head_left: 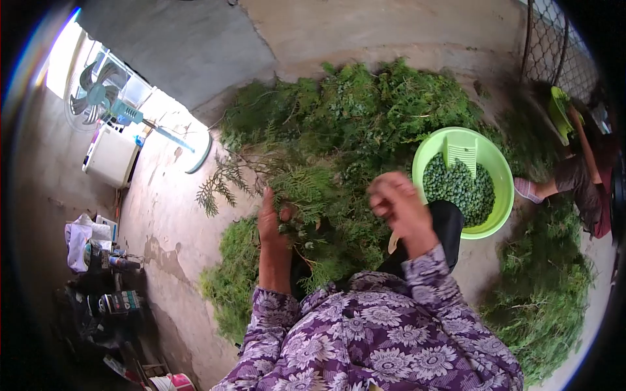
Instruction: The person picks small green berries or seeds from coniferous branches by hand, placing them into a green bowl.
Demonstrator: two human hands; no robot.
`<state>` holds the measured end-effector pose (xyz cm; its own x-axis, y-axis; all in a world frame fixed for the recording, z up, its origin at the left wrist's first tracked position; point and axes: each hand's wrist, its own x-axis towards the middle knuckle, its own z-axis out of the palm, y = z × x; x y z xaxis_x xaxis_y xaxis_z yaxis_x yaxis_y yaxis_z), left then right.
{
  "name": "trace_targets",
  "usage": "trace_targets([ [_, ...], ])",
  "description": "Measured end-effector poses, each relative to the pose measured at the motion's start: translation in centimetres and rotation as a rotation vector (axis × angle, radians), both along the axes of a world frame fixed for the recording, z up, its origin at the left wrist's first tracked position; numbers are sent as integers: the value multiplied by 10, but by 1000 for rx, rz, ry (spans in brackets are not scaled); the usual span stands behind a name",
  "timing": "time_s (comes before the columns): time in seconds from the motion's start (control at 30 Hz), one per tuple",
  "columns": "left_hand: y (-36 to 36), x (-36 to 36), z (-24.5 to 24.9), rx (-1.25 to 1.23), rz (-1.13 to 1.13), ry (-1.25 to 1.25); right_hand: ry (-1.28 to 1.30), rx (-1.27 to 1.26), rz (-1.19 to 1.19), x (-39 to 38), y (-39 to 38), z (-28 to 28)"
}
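Note:
My left hand is closed round a leafy green branch, whose sprigs spread out above and to both sides of the fingers. To the right, my right hand is raised over the cut greenery, blurred by motion, with its fingers bent; whether anything lies between them cannot be made out. Just beyond that hand sits a light green basin with a ribbed washboard part, holding many small green seed cones. A large pile of green branches lies on the floor in front of me.
A standing fan and a white box are at the upper left. Bags and dark items lie at the left. Another person's leg is at the right, above more branches. A wall runs behind.

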<state>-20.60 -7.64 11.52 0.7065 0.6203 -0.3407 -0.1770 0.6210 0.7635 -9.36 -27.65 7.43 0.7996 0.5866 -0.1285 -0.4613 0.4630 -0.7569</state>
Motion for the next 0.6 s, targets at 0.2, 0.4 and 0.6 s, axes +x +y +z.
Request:
trace_targets([
  [0.2,-9,-3,10,-20,3,31,-981,-1487,-763,74,-82,-26],
  [0.4,-7,6,-2,-14,-20,-38,-416,-759,-410,68,-101,-38],
  [0.6,-14,13,-8,-2,-53,7,-659,-441,219,-20,-2,6],
])
